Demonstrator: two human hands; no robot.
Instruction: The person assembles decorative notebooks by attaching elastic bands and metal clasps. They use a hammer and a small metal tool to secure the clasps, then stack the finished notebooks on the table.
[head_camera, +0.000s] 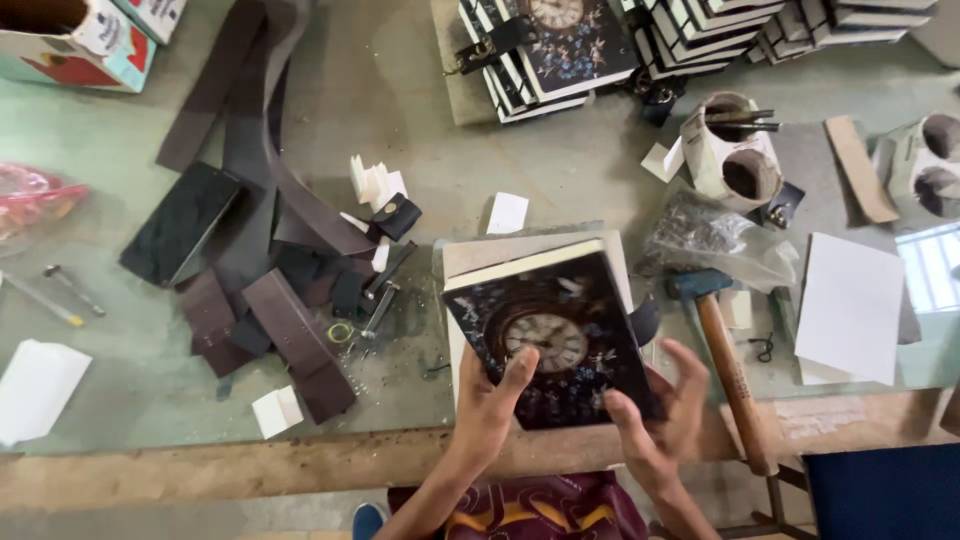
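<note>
My left hand (492, 405) grips the near left edge of a dark notebook (555, 330) whose cover bears a clock face and small flowers; the thumb lies on the cover. The book is held tilted above a pale board on the green table (420, 120). My right hand (660, 415) is at the book's near right corner, fingers spread, touching its edge from beneath. A dark strap end shows at the book's right side.
A hammer (735, 375) with a wooden handle lies right of the book. Dark leather strips (290, 330) and small tools lie to the left. Stacks of similar notebooks (560, 50) stand at the back. White cards, a plastic bag (715, 240) and tape rolls (735, 150) lie at right.
</note>
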